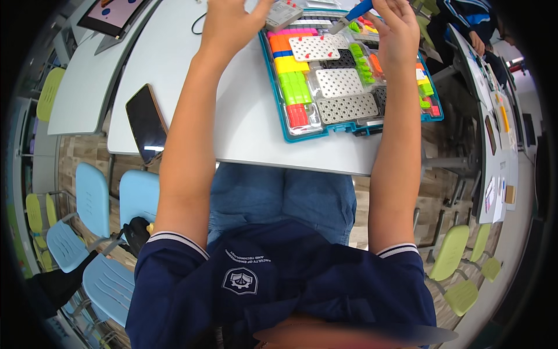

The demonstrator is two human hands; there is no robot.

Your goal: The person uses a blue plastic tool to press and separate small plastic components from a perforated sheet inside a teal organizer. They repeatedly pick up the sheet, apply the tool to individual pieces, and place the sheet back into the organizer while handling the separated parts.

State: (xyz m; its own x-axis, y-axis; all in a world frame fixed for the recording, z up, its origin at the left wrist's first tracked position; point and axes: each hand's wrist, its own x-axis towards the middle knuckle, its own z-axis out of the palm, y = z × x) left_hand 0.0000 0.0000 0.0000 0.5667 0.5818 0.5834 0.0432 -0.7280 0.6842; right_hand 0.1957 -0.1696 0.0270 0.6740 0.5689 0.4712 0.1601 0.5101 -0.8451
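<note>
My left hand (237,18) is at the top edge, its thumb beside a grey block-shaped unit (283,13); its fingertips are cut off, so I cannot tell whether it holds anything. My right hand (400,26) is closed on a blue-handled tool with a flat grey end (350,15), pointing down and left over a teal-edged parts case (305,138). Inside the case are rows of orange, yellow, green and red pieces. A white perforated plate (308,49) with small red pegs lies on top. Another white plate (338,82) and a grey perforated plate (347,109) are below it.
A dark-screened phone (145,119) lies at the table's left edge. Further left, a laptop (110,16) stands on another table. Blue chairs (93,198) are at my left, green chairs (450,253) at my right. Another person (474,26) sits at the far right.
</note>
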